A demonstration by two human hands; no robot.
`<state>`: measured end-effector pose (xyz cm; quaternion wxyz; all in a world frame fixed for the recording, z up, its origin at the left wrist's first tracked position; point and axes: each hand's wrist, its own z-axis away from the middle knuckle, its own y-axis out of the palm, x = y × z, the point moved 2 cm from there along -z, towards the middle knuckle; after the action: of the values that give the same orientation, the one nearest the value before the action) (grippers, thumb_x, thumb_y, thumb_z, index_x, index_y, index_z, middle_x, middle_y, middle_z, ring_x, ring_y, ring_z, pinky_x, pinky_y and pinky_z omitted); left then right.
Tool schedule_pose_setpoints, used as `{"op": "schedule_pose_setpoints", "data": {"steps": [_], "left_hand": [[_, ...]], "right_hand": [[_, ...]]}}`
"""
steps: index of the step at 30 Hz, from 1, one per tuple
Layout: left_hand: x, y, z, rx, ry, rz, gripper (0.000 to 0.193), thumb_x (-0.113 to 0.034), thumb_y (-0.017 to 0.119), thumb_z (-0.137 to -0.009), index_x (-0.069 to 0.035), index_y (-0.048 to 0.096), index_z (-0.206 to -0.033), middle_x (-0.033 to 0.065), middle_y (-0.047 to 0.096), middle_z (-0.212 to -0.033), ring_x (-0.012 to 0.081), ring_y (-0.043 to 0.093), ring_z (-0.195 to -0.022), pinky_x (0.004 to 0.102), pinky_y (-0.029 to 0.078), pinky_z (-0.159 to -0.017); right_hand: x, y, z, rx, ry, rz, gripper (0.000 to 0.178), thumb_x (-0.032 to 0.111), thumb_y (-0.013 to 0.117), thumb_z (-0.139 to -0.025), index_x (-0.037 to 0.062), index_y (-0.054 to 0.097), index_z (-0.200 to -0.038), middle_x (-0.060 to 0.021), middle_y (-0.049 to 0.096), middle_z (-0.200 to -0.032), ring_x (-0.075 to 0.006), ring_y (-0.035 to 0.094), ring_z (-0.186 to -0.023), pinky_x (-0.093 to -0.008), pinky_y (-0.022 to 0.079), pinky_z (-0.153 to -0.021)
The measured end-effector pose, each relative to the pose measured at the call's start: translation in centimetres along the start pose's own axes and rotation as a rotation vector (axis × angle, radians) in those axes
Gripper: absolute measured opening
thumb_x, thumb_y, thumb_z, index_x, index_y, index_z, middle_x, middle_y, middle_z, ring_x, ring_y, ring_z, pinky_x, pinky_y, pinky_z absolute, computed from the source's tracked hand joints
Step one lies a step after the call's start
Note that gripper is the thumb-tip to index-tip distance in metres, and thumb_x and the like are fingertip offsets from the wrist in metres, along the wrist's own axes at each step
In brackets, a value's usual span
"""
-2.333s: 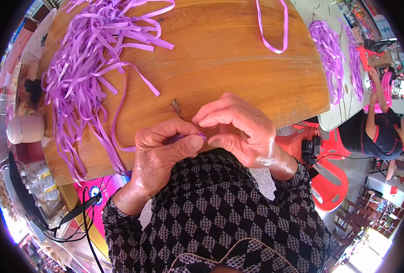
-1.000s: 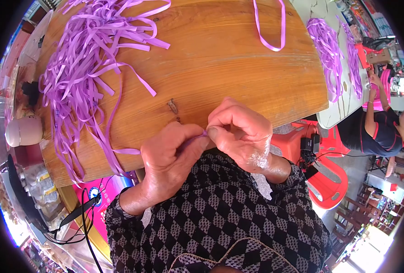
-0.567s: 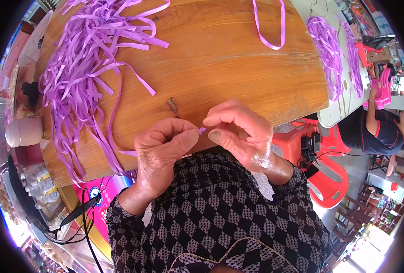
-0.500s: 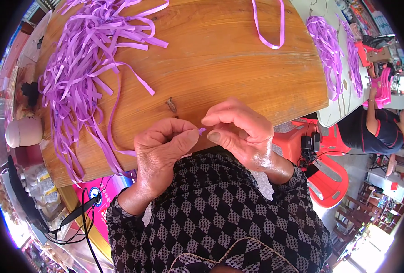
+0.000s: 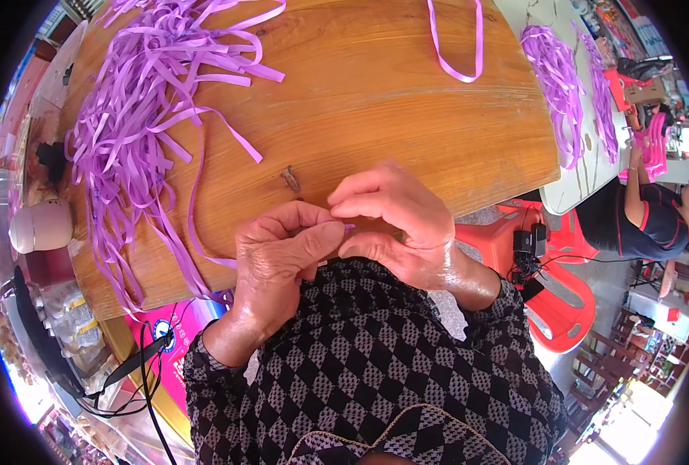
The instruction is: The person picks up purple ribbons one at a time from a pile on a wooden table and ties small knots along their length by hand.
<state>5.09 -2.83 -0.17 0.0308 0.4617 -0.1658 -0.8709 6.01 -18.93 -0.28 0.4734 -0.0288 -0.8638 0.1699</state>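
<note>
My left hand [image 5: 286,248] is closed in a pinch. Between its thumb and index finger a small end of purple ribbon [image 5: 350,228] pokes out. Close beside that end is my right hand [image 5: 406,221], its thumb and index finger apart and nothing visible between them. A purple strand [image 5: 219,260] runs from the pile at the left to behind my left wrist; whether it is the pinched piece is hidden. The big tangled pile of purple ribbons [image 5: 139,108] covers the left part of the wooden table [image 5: 375,132].
A single ribbon loop [image 5: 480,46] lies at the table's far side. More purple ribbon bundles [image 5: 558,85] lie on a white marbled table [image 5: 585,182] at the right. Red plastic stools [image 5: 558,310] hold black cables. Another person [image 5: 647,221] is at the far right.
My right hand has moved left, its fingertips nearer the pinched ribbon end. My left hand has shifted slightly right, keeping its pinch. Less of the ribbon end shows.
</note>
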Motion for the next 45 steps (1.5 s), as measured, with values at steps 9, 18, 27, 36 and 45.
{"op": "schedule_pose_setpoints", "data": {"steps": [9, 18, 27, 36, 45], "left_hand": [[-0.7, -1.0, 0.4, 0.084, 0.029, -0.048, 0.01, -0.009, 0.066, -0.078, 0.0, 0.062, -0.079, -0.0012, 0.058, -0.066, 0.0022, 0.043, -0.051, 0.0162, 0.031, -0.047], [-0.3, -1.2, 0.1, 0.074, -0.05, -0.052, 0.009, -0.005, 0.067, -0.075, 0.001, 0.064, -0.081, -0.0004, 0.059, -0.066, 0.0017, 0.043, -0.051, 0.016, 0.031, -0.045], [0.0, -0.5, 0.1, 0.031, 0.002, -0.011, 0.011, -0.007, 0.069, -0.075, 0.0, 0.064, -0.081, -0.001, 0.057, -0.064, 0.0019, 0.041, -0.048, 0.0155, 0.029, -0.042], [-0.3, -1.0, -0.2, 0.148, -0.12, -0.059, 0.011, -0.006, 0.071, -0.072, 0.0, 0.062, -0.075, -0.0012, 0.058, -0.064, 0.0019, 0.043, -0.051, 0.0169, 0.031, -0.045], [-0.4, -1.2, 0.8, 0.192, -0.068, -0.149, 0.01, -0.002, 0.071, -0.07, 0.0, 0.063, -0.074, -0.0001, 0.06, -0.065, 0.0044, 0.051, -0.057, 0.0177, 0.039, -0.052]], "right_hand": [[0.5, 0.0, 0.2, 0.056, -0.095, -0.021, 0.024, -0.003, 0.073, -0.063, 0.0013, 0.058, -0.081, -0.0077, 0.059, -0.078, -0.0204, 0.051, -0.06, -0.0289, 0.04, -0.05], [0.1, -0.7, 0.1, 0.133, -0.125, 0.064, 0.028, -0.003, 0.071, -0.064, 0.0009, 0.057, -0.088, -0.0105, 0.059, -0.085, -0.0224, 0.054, -0.066, -0.0291, 0.042, -0.052], [0.4, -0.4, 0.6, 0.093, -0.014, -0.013, 0.026, 0.001, 0.071, -0.069, 0.001, 0.059, -0.092, -0.0109, 0.06, -0.086, -0.0234, 0.055, -0.066, -0.0306, 0.042, -0.052], [0.5, -0.1, 0.8, 0.078, -0.184, 0.058, 0.025, -0.007, 0.07, -0.063, 0.0002, 0.058, -0.084, -0.0083, 0.058, -0.072, -0.0208, 0.052, -0.056, -0.0291, 0.04, -0.047], [1.0, -0.1, 1.4, 0.154, -0.028, -0.129, 0.022, -0.012, 0.062, -0.063, 0.0023, 0.055, -0.079, -0.0058, 0.055, -0.067, -0.0177, 0.049, -0.052, -0.0267, 0.037, -0.045]]}}
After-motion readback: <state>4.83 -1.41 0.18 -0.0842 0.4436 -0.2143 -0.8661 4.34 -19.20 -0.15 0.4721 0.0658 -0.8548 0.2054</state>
